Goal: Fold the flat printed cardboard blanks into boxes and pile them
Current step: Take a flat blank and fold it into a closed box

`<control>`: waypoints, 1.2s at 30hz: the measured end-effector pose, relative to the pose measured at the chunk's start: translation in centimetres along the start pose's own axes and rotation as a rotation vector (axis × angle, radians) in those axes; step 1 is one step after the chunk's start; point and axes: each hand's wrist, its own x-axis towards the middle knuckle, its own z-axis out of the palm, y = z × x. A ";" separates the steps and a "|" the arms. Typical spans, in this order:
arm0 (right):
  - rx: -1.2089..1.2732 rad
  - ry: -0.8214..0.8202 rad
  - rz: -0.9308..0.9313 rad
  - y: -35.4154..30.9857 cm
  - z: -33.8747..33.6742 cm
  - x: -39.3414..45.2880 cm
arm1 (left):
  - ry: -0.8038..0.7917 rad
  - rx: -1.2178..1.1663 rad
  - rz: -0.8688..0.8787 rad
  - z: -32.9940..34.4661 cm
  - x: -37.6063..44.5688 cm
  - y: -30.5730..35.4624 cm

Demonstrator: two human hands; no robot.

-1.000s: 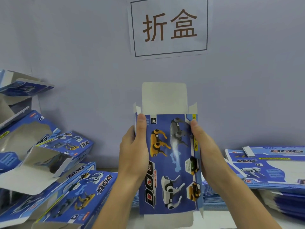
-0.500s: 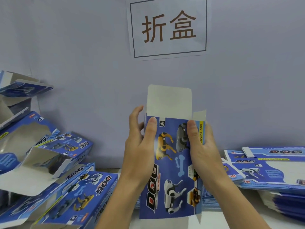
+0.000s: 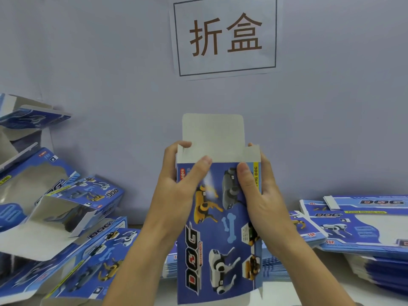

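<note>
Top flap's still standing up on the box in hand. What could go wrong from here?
1. Both thumbs press the printed face of the box; squeezing could flatten or crease it.
2. The top flap and small side flaps are unfolded; tucking out of order may jam.
3. The folded pile at left looks loose; another box may slide.

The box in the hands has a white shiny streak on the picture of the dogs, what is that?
Head view: glare, light bouncing off the glossy box between the thumbs; the boxes piled at the left edge look bent and soft from the wide lens.

L hand (image 3: 176,191) & R hand (image 3: 262,195) raised, thumbs forward, fingers curled behind, gripping
</note>
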 end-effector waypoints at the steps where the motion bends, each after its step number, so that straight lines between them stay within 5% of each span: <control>1: 0.014 -0.024 0.007 -0.1 0.0 0.0 | -0.028 -0.049 -0.027 -0.6 0.0 0.0; 5: 0.024 -0.072 0.019 -0.4 0.0 -0.4 | -0.164 -0.200 -0.135 -2.8 -0.2 0.3; 14: 0.181 -0.245 0.039 0.3 -1.9 0.4 | -0.164 -0.133 -0.094 -1.7 -0.4 -0.2; 24: 0.255 -0.232 0.051 0.1 -0.6 -0.3 | 0.071 0.057 0.031 -0.6 -0.2 0.0; 31: 0.124 -0.197 -0.039 -0.2 -1.4 0.9 | 0.047 0.032 0.019 0.2 -0.4 0.0; 36: 0.288 -0.128 -0.048 0.2 -1.0 0.1 | 0.041 -0.010 0.088 0.7 -0.2 -0.3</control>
